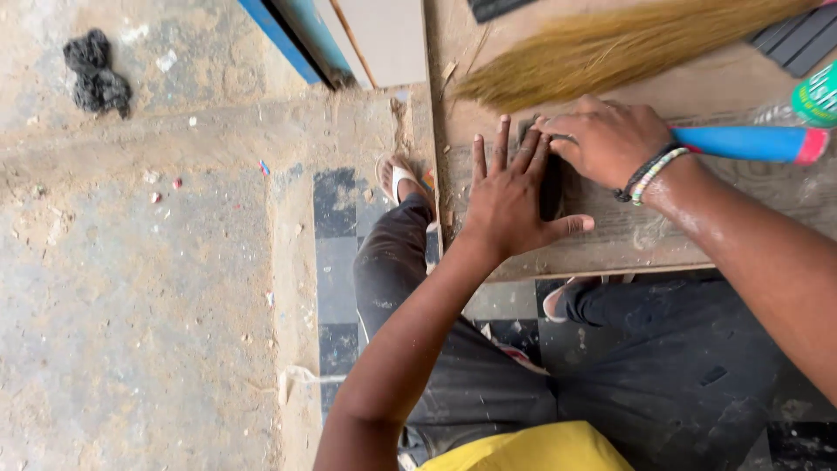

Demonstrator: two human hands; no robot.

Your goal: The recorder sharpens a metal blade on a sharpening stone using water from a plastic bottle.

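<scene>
On a dusty wooden board (610,235), the left hand (510,205) lies flat with fingers spread over a small dark block (551,187). The right hand (606,139) curls loosely, touching its far end. The block looks stiff and light, best gripped by its long sides. A straw broom (610,48) lies beyond.

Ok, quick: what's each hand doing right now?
Left hand: open, fingers spread, pressed flat on the wooden board.
Right hand: curled over a small dark object on the board; a firm grip cannot be told.
</scene>
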